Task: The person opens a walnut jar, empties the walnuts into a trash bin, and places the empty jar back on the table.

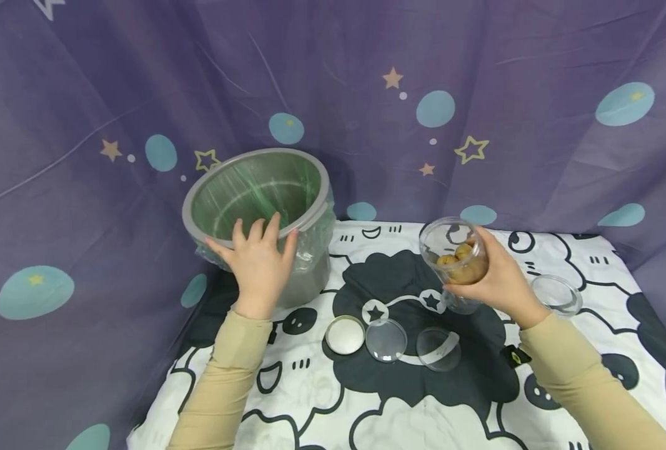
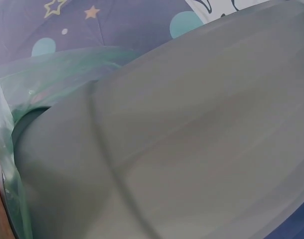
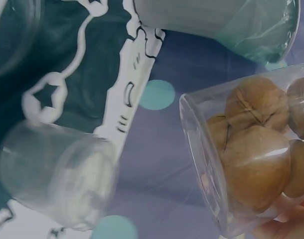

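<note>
My right hand (image 1: 501, 275) grips a clear plastic jar (image 1: 430, 253), its open mouth tilted toward the bin side. Several walnuts (image 1: 461, 270) lie inside it; in the right wrist view these brown walnuts (image 3: 256, 164) crowd together behind the clear wall. At the front rim of a grey trash bin (image 1: 305, 284), my left hand (image 1: 258, 269) has its fingers spread, fingertips right at the rim. A green translucent bag (image 1: 257, 184) lines the bin and folds over its edge. Most of the left wrist view is the bin's grey side (image 2: 192, 134), with fingers barely showing at its left edge.
A second clear jar (image 3: 55, 174) stands near the held one. Several lids lie on the patterned cloth: a white one with a gold rim (image 1: 345, 335), a clear one (image 1: 386, 340), another with a white strip (image 1: 438, 350). A clear round piece (image 1: 558, 295) lies at right. A purple curtain (image 1: 355, 56) hangs behind.
</note>
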The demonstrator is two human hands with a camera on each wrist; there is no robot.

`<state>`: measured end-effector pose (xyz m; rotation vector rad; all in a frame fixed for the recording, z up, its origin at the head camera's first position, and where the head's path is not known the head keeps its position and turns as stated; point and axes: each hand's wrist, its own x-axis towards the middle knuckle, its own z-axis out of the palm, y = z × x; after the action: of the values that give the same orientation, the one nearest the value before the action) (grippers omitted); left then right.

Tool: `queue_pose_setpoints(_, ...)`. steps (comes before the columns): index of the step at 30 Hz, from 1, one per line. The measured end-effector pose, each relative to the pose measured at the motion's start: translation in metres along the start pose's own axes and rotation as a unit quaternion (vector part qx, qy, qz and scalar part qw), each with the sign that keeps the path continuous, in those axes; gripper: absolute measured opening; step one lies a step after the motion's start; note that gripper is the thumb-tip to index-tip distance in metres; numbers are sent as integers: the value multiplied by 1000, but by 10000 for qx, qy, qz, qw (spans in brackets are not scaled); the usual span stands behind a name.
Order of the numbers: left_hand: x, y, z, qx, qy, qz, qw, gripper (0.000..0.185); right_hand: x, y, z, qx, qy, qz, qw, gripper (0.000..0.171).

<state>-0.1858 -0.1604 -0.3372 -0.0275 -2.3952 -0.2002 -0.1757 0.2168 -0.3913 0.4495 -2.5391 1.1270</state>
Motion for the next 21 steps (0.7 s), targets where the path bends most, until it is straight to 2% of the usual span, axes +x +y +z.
queue_pose_setpoints(12,-1,2,4,-132,271,27,9995,46,72,-43,1,-803,-571,-594,9934,111)
queue_pose_setpoints(17,-1,3,5,-191,281,-5,9994,47,96,-56,5,-1032,-573,-594,9912,108)
queue_pose_setpoints(21,-1,2,5,-218,295,-13,9993,47,111,-68,10,-1019,-682,-555,9909,108)
